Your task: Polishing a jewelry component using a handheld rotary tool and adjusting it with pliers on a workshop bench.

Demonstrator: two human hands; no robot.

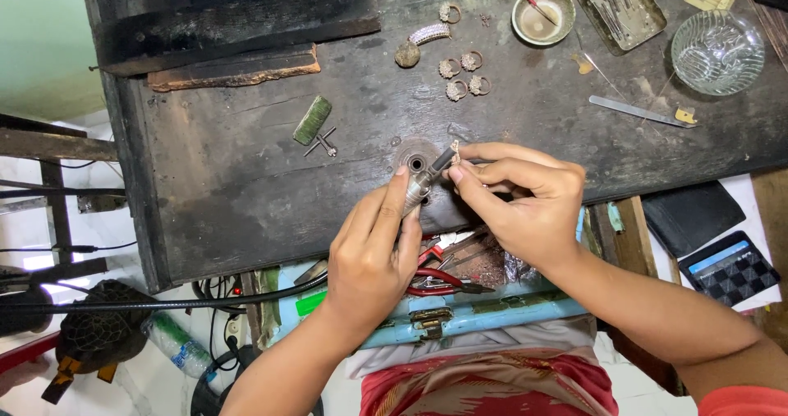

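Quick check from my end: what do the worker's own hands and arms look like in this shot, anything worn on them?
Both the left hand and the right hand are bare: no gloves, and no rings, watch or bracelet that I can see. The forearms are uncovered too. A bit of red sleeve shows at the right arm's upper end; the left arm shows no sleeve in frame.

On the workbench (pixel 246 178), the rings (pixel 462 75) lie at twelve o'clock from the hands; the glass bowl (pixel 717 52) at two; the open drawer (pixel 492 309) at six.
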